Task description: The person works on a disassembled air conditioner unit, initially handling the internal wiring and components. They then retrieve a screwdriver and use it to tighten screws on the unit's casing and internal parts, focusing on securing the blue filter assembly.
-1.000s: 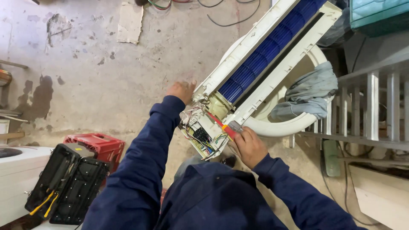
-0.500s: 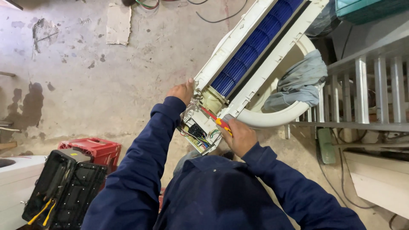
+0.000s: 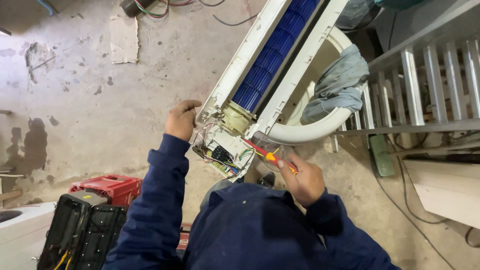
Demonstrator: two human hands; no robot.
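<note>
My left hand [image 3: 181,120] grips the edge of the white air conditioner unit [image 3: 260,75] at frame centre to steady it, while my right hand [image 3: 305,180] closes around a red screwdriver [image 3: 267,156], whose tip reaches its wiring box [image 3: 222,152].

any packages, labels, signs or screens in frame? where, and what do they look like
No screens, signs or readable labels.
Red case: floor, lower left, boxy red plastic.
Black tool case: in front of the red one, open, black with yellow bits inside.
Cardboard scrap: floor, top left, flat pale rectangle.
</note>
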